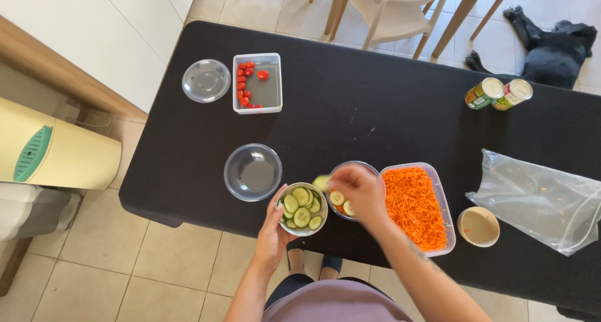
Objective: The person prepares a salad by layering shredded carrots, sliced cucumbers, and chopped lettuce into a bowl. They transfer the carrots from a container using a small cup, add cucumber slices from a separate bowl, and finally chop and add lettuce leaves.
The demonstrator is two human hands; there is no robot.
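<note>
From the head view I look straight down on a black table [388,103], and I place everything by the cucumber bowl [303,209] at its near edge. My left hand [273,229] cups that bowl from its left side, fingers curled round the wall and thumb up by the rim; cucumber slices [302,208] fill it. My right hand [359,190] hovers just right of it, over a second bowl [348,200] that touches the first, and its fingertips pinch one pale slice [321,182] above the gap between the two. A few slices [342,202] already lie in that second bowl. Further right, touching it, sits a tub [438,190] of grated carrot [413,206], then a small beige cup [479,227] and a clear plastic bag [538,200]. Just left and beyond the cucumber bowl stands an empty clear bowl [253,172]. Well beyond that are a white tray [275,78] with cherry tomatoes [244,84] and a clear lid [206,80] beside it. Two tins [499,93] lie far off to the right, and a dark dog [551,46] rests on the floor past them
</note>
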